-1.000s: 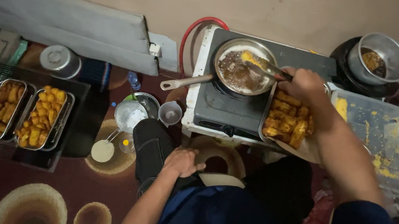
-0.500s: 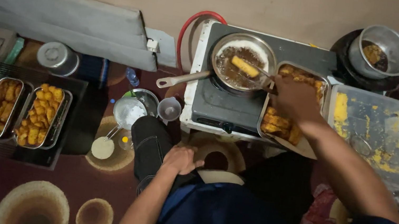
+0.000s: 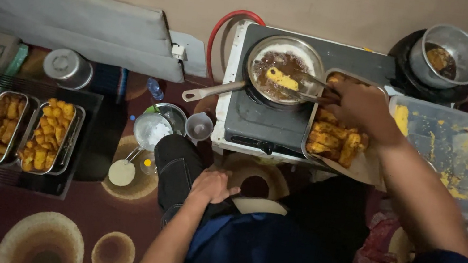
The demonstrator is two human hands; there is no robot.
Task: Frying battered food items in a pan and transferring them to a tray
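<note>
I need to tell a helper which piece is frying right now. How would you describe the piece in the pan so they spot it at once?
Find the stove against the wall; a frying pan with a long handle sits on it. In its dark oil lies one yellow battered piece, with the tongs in the right hand at it. It alone lies in oil; the other pieces fill the tray beside the pan.

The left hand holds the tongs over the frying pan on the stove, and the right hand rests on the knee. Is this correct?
Not quite: the hands are swapped. In the head view, the right hand holds the tongs over the frying pan on the stove, gripping a yellow battered piece, and the left hand rests on the knee.
</note>
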